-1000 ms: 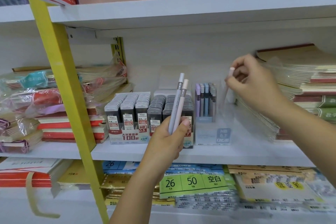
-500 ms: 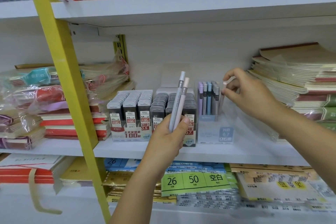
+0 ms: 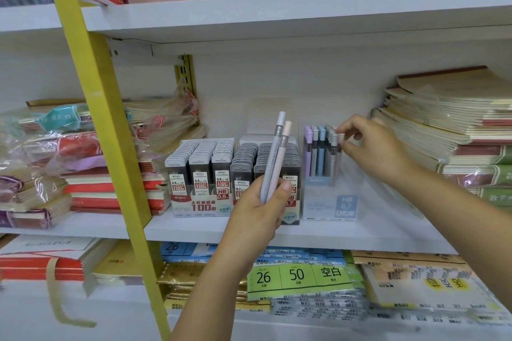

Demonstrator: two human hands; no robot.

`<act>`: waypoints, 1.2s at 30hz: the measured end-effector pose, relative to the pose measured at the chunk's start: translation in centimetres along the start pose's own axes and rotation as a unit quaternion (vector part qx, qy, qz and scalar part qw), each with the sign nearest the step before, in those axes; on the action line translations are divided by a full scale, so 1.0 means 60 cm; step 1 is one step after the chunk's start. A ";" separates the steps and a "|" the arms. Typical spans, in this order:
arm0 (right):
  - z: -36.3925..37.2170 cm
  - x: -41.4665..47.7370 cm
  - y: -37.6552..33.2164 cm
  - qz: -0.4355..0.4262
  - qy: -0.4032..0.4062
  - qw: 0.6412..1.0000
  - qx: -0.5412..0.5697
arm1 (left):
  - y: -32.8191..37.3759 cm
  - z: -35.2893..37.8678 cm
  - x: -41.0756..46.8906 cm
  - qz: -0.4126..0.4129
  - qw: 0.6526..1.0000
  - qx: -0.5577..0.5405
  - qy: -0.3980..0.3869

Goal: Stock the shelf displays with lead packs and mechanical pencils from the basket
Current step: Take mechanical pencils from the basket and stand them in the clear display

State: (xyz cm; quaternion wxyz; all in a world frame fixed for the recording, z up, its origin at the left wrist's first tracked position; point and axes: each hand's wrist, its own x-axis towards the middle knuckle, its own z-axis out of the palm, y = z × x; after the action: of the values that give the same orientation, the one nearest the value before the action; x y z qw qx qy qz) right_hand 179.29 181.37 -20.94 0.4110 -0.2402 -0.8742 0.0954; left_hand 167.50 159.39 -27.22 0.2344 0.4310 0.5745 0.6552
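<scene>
Left hand (image 3: 257, 210) is up in front of the shelf (image 3: 194, 230), fingers and thumb curled round 2 pencils (image 3: 273, 155), one grey and one pink, held upright and side by side. Right hand (image 3: 379, 149) comes in from the right, thumb and forefinger pinching the cap of a third pencil (image 3: 340, 137), which stands at the right edge of the clear pencil box (image 3: 329, 202). More pencils stand in it, exact count unclear. Just left of the box: 2 lead trays (image 3: 199, 203), 3 rows of packs each.

On the shelf (image 3: 374, 230), two lead-pack trays (image 3: 199, 174) stood side by side, left of the pencil box (image 3: 329, 202). Notebook stacks (image 3: 457, 124) flanked them. The left grip (image 3: 257, 207) held two pencils (image 3: 274, 158) before the trays; the right grip (image 3: 371, 149) pinched one pencil (image 3: 339, 141) at the box's right edge.
</scene>
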 end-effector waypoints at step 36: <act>-0.041 -0.034 -0.026 -0.034 -0.007 0.997 0.071 | -0.004 0.011 0.002 -0.026 0.999 -0.026 0.012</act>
State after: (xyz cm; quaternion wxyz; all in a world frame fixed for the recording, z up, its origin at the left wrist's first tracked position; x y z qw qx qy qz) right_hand 181.75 178.95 -20.16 0.4240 -0.1803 -0.8757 0.1446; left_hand 167.97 159.91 -27.45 0.2558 0.4018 0.5709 0.6687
